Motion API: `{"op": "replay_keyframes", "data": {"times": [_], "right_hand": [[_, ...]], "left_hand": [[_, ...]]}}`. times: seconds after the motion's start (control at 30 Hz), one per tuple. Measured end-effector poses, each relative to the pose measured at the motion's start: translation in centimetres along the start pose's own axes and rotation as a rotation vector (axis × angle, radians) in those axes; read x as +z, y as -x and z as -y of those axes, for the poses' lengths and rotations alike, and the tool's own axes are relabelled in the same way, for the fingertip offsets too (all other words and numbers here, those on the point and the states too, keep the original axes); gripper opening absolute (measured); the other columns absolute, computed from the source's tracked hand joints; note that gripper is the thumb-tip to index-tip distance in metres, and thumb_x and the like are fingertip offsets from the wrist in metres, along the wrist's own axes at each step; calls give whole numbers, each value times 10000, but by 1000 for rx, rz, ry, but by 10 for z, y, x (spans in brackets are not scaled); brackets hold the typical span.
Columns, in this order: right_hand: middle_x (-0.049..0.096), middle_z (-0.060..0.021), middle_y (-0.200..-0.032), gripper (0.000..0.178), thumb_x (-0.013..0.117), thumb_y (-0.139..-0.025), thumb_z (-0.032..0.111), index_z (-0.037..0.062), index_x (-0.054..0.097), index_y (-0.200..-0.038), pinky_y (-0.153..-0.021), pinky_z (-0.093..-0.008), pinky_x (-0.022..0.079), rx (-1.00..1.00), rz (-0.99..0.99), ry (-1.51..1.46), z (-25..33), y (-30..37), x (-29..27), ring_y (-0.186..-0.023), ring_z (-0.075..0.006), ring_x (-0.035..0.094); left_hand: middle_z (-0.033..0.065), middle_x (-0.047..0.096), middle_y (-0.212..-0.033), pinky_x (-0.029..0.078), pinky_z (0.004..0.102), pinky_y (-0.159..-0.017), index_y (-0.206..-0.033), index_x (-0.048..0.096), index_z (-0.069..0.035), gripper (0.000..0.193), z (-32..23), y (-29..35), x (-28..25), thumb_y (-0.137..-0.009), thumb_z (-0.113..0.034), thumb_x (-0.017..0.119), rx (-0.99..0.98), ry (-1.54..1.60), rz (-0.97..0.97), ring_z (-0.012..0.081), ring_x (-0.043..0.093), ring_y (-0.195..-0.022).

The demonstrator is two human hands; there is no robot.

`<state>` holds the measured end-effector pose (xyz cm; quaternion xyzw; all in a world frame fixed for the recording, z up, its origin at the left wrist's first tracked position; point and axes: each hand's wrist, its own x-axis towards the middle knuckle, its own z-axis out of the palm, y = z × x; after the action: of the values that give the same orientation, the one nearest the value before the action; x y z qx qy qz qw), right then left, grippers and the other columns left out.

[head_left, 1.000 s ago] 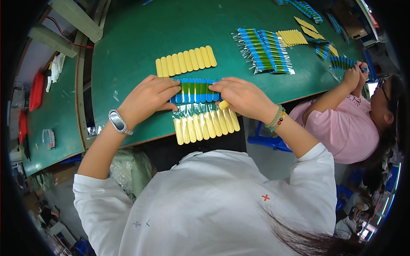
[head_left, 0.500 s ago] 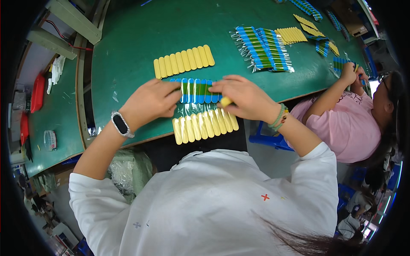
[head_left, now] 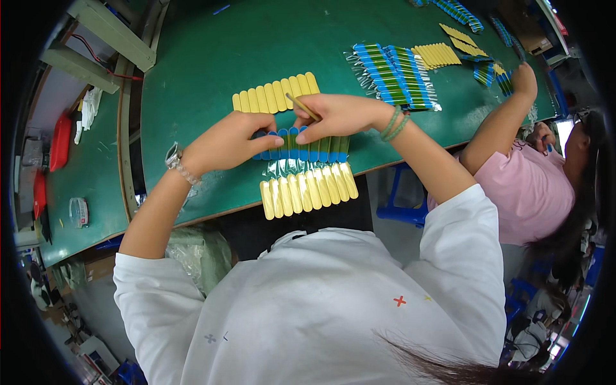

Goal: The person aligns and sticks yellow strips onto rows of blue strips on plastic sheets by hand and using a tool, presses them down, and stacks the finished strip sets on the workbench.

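Near the front edge of the green desk [head_left: 192, 96], a row of slim, round-ended blue-and-green strips in clear film [head_left: 314, 151] lay beneath both hands. The left hand [head_left: 231, 141] was narrowed at it, its grip unclear, while the right hand [head_left: 340, 115] held a thin yellow stick [head_left: 301, 107]; light, even fingertip pressure seemed best for keeping the strips aligned.

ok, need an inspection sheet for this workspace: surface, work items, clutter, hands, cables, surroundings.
Surface: green tabletop, small scraps on it
Work items: blue-green row between near yellow row and far yellow row; blue-green packs to the right
Clutter: red object and clear container, left side
Hands: left hand touches blue-green row; right hand holds yellowish stick
Cables: red cable by left post
Surroundings: co-worker in pink, blue stool, right
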<state>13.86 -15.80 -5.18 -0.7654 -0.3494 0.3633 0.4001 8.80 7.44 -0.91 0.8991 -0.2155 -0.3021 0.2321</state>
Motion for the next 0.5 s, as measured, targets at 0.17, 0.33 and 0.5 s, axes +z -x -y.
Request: {"op": "replay_keyframes", "data": {"times": [0.17, 0.33, 0.5], "right_hand": [[463, 32, -788, 250, 687, -911, 213, 85, 473, -899, -631, -262, 396, 75, 92, 43, 11, -19, -2, -733, -71, 452], [459, 60, -763, 227, 688, -909, 184, 99, 479, -883, -602, -233, 377, 96, 231, -272, -15, -37, 0, -700, -33, 429], [456, 55, -772, 246, 696, -909, 200, 105, 471, -878, -600, -249, 369, 141, 169, -192, 0, -23, -5, -706, -45, 419]], "left_hand": [[28, 585, -780, 439, 282, -656, -1071, 634, -18, 232, 34, -5, 25, -991, -230, 580, 88, 272, -225, 101, 510, -710], [-2, 562, -783, 436, 262, -655, -1079, 634, -16, 244, 38, -16, 20, -1007, -237, 559, 14, 367, -99, 70, 493, -718], [-12, 575, -797, 465, 239, -645, -1121, 627, -30, 226, 34, -9, 21, -1003, -214, 571, -10, 421, -86, 54, 524, -722]]}}
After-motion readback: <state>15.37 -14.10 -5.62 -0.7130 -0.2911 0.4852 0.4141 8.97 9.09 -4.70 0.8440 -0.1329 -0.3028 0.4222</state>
